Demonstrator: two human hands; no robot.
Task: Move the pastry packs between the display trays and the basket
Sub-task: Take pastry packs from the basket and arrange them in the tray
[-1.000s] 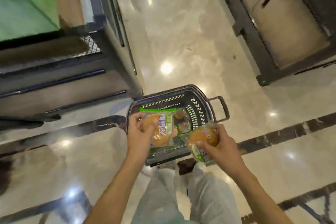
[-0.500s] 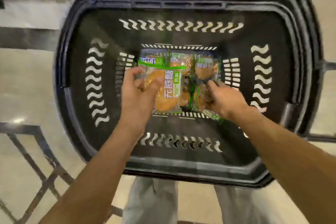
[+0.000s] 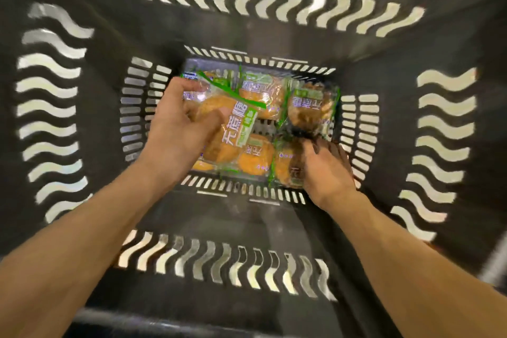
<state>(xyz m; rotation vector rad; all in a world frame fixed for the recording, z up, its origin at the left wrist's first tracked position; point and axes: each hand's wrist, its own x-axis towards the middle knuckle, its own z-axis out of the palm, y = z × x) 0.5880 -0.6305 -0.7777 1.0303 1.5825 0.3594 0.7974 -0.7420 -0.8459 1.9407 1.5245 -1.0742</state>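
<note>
the pastry pack in play is a clear wrapper with green trim and two golden buns inside, held tilted just above the other packs that already cover the floor of the black basket. the left hand grasps it, thumb pressing on the front face and fingers curled round its far edge, so it is not yet set down. at the near right corner of the floor, a second pack lies under the right hand; the fingers bend down onto its wrapper, but whether they pinch it or merely press on it cannot be told, since the hand hides the contact and that part is blurred. the risks, as i judge them, are mostly about crowding: the floor looks nearly full, so the held pack will likely land on top of others, and letting go while it is tilted could leave it sliding to the side wall or standing on edge. pressing it down to make it fit could squash the soft buns beneath. the slippery film could also let it slip from the thumb early. the right hand, if it pulls away with a fold of wrapper caught, could drag its pack out of place.
</note>
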